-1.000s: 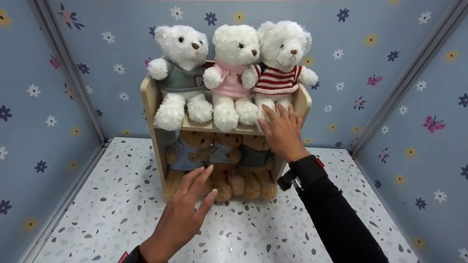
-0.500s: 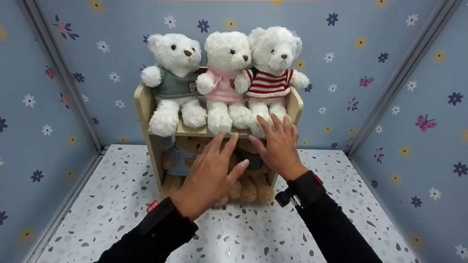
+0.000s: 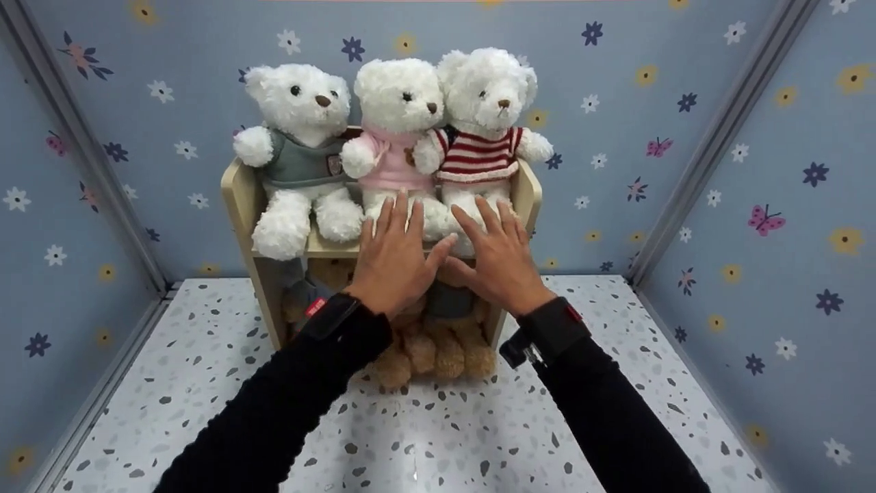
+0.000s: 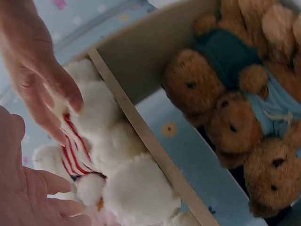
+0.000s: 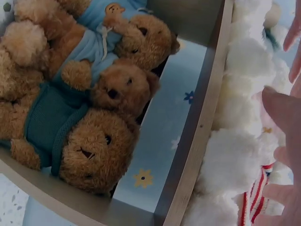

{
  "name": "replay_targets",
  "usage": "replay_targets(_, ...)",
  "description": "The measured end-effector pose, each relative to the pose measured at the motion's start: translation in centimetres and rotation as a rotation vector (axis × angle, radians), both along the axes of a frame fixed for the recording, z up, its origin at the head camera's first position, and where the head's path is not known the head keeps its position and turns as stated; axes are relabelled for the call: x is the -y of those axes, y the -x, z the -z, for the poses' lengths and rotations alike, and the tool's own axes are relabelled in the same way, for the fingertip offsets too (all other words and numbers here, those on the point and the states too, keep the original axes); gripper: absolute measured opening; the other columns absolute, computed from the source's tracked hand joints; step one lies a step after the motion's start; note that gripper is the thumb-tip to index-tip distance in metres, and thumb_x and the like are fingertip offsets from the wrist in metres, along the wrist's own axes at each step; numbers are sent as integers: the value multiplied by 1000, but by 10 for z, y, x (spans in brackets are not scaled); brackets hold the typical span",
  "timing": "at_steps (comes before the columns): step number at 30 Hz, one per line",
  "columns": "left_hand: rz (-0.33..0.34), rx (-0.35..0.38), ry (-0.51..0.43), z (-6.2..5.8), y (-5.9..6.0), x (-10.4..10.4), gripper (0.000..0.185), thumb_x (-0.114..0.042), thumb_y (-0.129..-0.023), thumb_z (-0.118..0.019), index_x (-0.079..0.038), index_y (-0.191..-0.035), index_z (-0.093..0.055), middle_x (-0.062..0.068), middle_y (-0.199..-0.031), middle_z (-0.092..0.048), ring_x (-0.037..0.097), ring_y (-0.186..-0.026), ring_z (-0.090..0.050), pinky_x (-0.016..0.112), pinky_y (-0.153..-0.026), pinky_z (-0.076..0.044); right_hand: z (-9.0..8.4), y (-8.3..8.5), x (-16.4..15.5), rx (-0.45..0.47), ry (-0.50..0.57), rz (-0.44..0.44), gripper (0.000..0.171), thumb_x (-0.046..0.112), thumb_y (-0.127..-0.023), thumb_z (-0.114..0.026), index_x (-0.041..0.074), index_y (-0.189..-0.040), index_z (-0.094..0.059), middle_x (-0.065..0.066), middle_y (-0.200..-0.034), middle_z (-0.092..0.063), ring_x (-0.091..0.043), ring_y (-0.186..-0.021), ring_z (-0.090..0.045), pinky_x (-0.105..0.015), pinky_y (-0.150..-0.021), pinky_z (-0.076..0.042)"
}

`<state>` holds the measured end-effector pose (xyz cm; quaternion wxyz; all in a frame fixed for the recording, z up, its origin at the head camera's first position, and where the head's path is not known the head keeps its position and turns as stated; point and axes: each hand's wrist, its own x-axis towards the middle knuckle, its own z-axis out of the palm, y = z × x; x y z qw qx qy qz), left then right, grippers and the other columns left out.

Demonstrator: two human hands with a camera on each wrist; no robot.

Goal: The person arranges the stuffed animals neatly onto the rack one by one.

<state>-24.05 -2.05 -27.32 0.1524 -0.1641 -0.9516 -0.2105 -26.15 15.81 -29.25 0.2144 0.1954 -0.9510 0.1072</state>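
Three white teddy bears sit in a row on top of a wooden shelf point(image 3: 328, 248). One wears a green top point(image 3: 301, 164), the middle one a pink top point(image 3: 400, 164), the third a red-and-white striped sweater point(image 3: 479, 159). My left hand point(image 3: 393, 267), fingers spread and straight, is in front of the pink-topped bear's legs. Beside it, my right hand point(image 3: 503, 267) reaches with spread fingers to the striped-sweater bear's legs. Both thumbs point inward and nearly meet. Neither hand grips anything. In the wrist views, fingers show close to the white fur.
Brown teddy bears point(image 5: 101, 146) in blue and green tops sit in the lower compartment, partly hidden by my arms in the head view. Blue flowered walls point(image 3: 684, 171) enclose three sides. The speckled floor point(image 3: 424, 438) stretches in front of the shelf.
My left hand has risen and moved right, from before the lower compartment to the pink-topped bear's legs. The right hand stays by the striped-sweater bear. The head view has shifted slightly.
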Motion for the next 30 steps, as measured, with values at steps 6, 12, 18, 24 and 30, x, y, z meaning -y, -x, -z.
replay_targets(6,-53,22,57,4,34,-3,79,-59,-98,-27,-1,-150,-21,17,-158,-6,33,-145,-8,52,-115,-13,4,20,3,105,-3,18,68,55,-90,-55,24,-148,-35,-15,-155,-24,-43,-142,-14,-58,-113,-13)
replay_targets(12,-78,18,9,5,57,2,81,-60,-97,-28,-3,-152,-12,19,-157,12,35,-145,2,51,-115,-13,4,27,1,135,-8,44,66,56,-90,-55,27,-147,-38,-17,-152,-31,-41,-142,-16,-56,-113,-13)
replay_targets(18,-101,13,-37,3,75,14,80,-58,-98,-30,-5,-153,-6,16,-157,16,37,-145,-2,52,-115,-11,2,29,2,168,-7,36,68,58,-88,-56,26,-145,-40,-18,-150,-34,-40,-142,-18,-55,-113,-15)
replay_targets(24,-89,17,-79,3,82,27,81,-58,-98,-31,-3,-152,-5,19,-156,16,37,-144,-5,47,-116,-12,2,29,2,194,-4,42,69,61,-87,-56,27,-145,-40,-17,-151,-33,-40,-142,-17,-56,-113,-14)
replay_targets(30,-59,49,-83,0,88,33,85,-61,-96,-31,-2,-152,-3,16,-155,20,36,-144,-3,46,-117,-11,2,32,0,195,-33,55,71,63,-86,-55,28,-145,-40,-16,-150,-35,-40,-141,-19,-56,-113,-15)
